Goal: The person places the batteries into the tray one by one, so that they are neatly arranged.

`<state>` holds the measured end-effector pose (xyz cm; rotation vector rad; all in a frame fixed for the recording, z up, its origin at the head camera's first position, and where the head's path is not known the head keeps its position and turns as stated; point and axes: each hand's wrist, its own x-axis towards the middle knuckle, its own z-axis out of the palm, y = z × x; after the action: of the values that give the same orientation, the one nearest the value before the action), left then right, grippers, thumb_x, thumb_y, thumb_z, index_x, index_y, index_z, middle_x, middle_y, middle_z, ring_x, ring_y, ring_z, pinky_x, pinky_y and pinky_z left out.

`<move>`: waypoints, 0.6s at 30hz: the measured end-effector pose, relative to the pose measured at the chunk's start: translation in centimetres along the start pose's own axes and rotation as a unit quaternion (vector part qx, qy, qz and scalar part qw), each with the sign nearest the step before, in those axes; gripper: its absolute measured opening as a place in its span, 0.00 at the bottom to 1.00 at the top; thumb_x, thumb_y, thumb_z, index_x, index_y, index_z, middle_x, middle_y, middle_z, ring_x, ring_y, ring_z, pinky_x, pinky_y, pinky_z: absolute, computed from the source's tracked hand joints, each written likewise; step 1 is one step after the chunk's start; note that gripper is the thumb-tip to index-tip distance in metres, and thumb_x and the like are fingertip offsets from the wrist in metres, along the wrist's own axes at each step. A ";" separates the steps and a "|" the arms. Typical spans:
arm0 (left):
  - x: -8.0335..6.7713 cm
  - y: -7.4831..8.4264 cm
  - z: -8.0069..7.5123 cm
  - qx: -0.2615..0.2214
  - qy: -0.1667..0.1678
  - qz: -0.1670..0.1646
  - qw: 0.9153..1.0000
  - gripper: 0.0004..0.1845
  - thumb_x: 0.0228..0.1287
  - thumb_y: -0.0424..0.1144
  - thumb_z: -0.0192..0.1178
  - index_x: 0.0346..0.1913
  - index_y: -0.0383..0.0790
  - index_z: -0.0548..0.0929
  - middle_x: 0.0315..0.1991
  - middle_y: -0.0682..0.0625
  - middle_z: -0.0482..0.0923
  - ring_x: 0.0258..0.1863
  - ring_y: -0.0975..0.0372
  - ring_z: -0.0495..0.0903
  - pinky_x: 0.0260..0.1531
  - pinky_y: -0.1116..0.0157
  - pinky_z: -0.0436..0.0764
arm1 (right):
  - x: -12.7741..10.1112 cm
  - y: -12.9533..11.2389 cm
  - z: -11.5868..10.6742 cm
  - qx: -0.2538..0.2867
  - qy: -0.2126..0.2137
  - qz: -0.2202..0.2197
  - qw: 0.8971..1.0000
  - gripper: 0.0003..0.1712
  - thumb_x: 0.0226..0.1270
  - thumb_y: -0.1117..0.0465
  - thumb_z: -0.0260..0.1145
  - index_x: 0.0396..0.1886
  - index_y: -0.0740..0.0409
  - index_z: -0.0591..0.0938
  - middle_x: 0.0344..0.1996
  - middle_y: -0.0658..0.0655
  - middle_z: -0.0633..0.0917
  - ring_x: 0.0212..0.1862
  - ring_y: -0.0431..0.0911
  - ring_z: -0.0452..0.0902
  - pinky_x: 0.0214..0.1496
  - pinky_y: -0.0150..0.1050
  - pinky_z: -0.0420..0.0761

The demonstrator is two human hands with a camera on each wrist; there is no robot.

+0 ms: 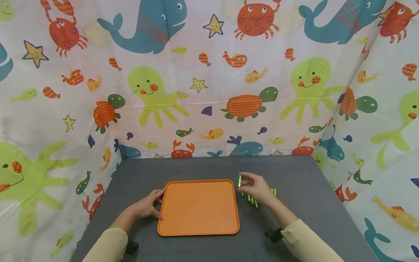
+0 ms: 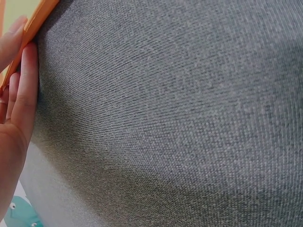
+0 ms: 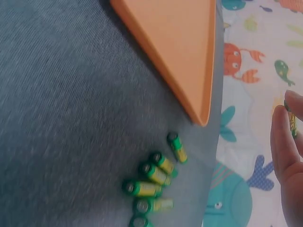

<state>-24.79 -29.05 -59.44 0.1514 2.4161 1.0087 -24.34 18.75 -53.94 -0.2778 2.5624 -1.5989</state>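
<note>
So you've got one small green-and-yellow cylindrical battery [image 1: 239, 181] pinched upright in your right hand [image 1: 256, 188], fingertips curled round it, just past the right rim of the flat orange plastic tray [image 1: 198, 207] sitting low in the middle of the head view. Your left hand [image 1: 148, 206] lies with relaxed, mostly straight fingers against the tray's left edge, gripping nothing. The rest of the loose green-and-yellow batteries [image 3: 154, 187] lie in a cluster on the grey fabric tabletop [image 1: 294, 171] right of the tray, partly under your wrist. Looks like a pick-up in progress; I'd guess the next move is a short hop left over the low rim. Tray's bare inside, plenty of room, and the sea-creature curtain [image 1: 209, 72] sits well back
</note>
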 end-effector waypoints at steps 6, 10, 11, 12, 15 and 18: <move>0.2 0.0 0.1 0.008 -0.005 0.007 1.000 0.66 0.39 0.46 0.83 0.82 0.52 0.52 0.73 0.49 0.57 0.57 0.56 0.70 0.65 0.46 0.68 | 0.5 -0.5 1.5 0.008 -0.006 -0.009 1.000 0.33 0.59 0.64 0.76 0.66 0.56 0.79 0.50 0.60 0.86 0.48 0.50 0.85 0.38 0.37 0.83; 0.1 0.0 0.0 0.012 -0.008 0.017 1.000 0.66 0.41 0.45 0.83 0.82 0.49 0.51 0.74 0.47 0.56 0.57 0.56 0.70 0.65 0.46 0.68 | 0.8 -0.7 2.8 0.022 -0.014 -0.013 1.000 0.32 0.60 0.66 0.75 0.66 0.57 0.79 0.52 0.60 0.85 0.50 0.53 0.84 0.40 0.37 0.84; 0.0 0.0 0.0 0.013 -0.008 0.018 1.000 0.66 0.41 0.45 0.83 0.82 0.48 0.51 0.74 0.47 0.56 0.57 0.56 0.70 0.65 0.46 0.68 | 1.0 -0.8 3.1 0.024 -0.015 -0.016 0.999 0.32 0.60 0.66 0.75 0.65 0.58 0.79 0.53 0.61 0.85 0.50 0.54 0.84 0.41 0.37 0.84; 0.0 0.0 0.0 0.014 -0.009 0.020 1.000 0.66 0.42 0.45 0.82 0.82 0.48 0.51 0.74 0.47 0.56 0.57 0.56 0.70 0.65 0.46 0.68 | 1.0 -0.8 3.5 0.027 -0.015 -0.018 0.999 0.32 0.60 0.66 0.75 0.65 0.58 0.79 0.53 0.61 0.85 0.51 0.55 0.84 0.41 0.38 0.84; 0.0 0.1 0.0 0.015 -0.010 0.019 1.000 0.66 0.41 0.46 0.83 0.82 0.48 0.51 0.74 0.46 0.55 0.58 0.55 0.70 0.66 0.44 0.67 | 1.3 -0.9 4.3 0.033 -0.022 -0.020 0.999 0.31 0.60 0.66 0.75 0.65 0.57 0.79 0.53 0.61 0.84 0.51 0.56 0.84 0.42 0.38 0.84; 0.0 0.1 0.0 0.012 -0.012 0.011 1.000 0.66 0.40 0.46 0.83 0.82 0.49 0.51 0.74 0.45 0.55 0.58 0.54 0.70 0.68 0.43 0.65 | 1.5 -1.2 5.0 0.040 -0.034 -0.022 0.998 0.31 0.61 0.66 0.75 0.65 0.57 0.79 0.53 0.61 0.84 0.52 0.56 0.83 0.41 0.37 0.82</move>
<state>-24.78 -28.98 -59.42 0.1987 2.4103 0.9827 -24.71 13.48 -55.05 -0.3764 2.4524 -1.6731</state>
